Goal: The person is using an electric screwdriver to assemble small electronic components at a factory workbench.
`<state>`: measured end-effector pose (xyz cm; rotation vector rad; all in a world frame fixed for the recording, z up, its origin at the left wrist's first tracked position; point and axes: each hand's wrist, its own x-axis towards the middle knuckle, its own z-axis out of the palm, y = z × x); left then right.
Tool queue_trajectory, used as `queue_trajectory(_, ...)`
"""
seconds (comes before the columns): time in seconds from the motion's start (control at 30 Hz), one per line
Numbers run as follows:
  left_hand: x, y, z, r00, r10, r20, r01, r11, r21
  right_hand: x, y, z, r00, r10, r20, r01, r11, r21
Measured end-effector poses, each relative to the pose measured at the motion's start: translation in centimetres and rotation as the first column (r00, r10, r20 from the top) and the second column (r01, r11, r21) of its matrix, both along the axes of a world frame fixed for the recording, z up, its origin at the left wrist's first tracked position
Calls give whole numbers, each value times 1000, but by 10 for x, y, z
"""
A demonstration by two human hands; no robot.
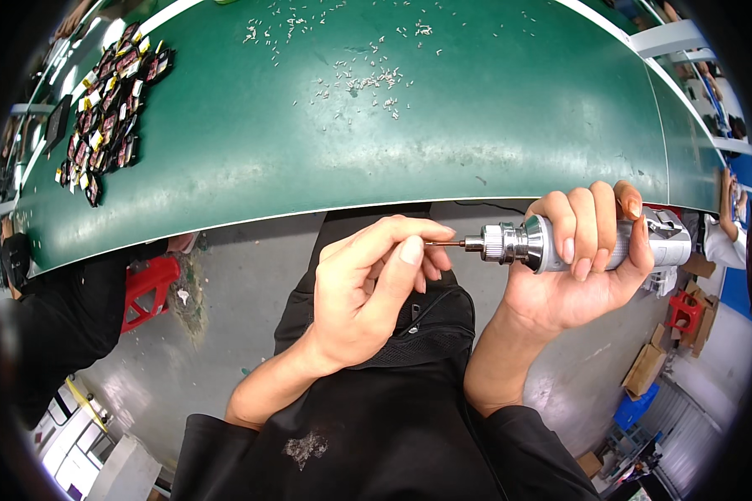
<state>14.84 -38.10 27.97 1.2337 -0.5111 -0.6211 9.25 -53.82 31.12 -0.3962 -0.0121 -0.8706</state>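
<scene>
Head view shows a silver, barrel-shaped power tool (541, 243), its bit (453, 244) brownish.

A silver-grey, cylindrical power driver (543, 250) is held nearly level in mid-air, its shiny ridged metal collar (501, 243) facing left; a thin brownish bit (451, 244) projects straight beyond it.

From my remote feed I see both forearms come up from the lower edge and angle inward, the left forearm (280, 380) lower and more slanted, the right forearm (501, 359) steeper. My left hand (359, 292) points rightward, index finger stretched out, thumb set behind its tip, the other fingers bent beneath. My right hand (560, 292) shows its palm, four fingers curled over in a firm wrap, thumb raised toward the index fingertip.
</scene>
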Motion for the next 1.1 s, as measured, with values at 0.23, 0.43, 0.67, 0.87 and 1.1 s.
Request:
queue_trajectory(0.23,19,12,4,996,92,16,-92,996,-14,6,-5,4,994,-68,-85,69,998,2)
queue_trajectory(0.43,62,18,28,969,189,159,-192,981,7,24,-31,-16,981,-85,-173,92,995,34)
queue_trajectory(0.67,103,-30,121,774,-151,615,182,983,13,38,-60,-25,979,-39,-202,63,991,119)
queue_trajectory(0.87,64,-86,166,753,-231,616,478,836,-271,38,-60,-38,990,46,-131,-34,995,91)
queue_trajectory(1.1,16,-72,203,627,-769,-125,612,586,-531,43,-61,-35,989,64,-135,-50,993,108)
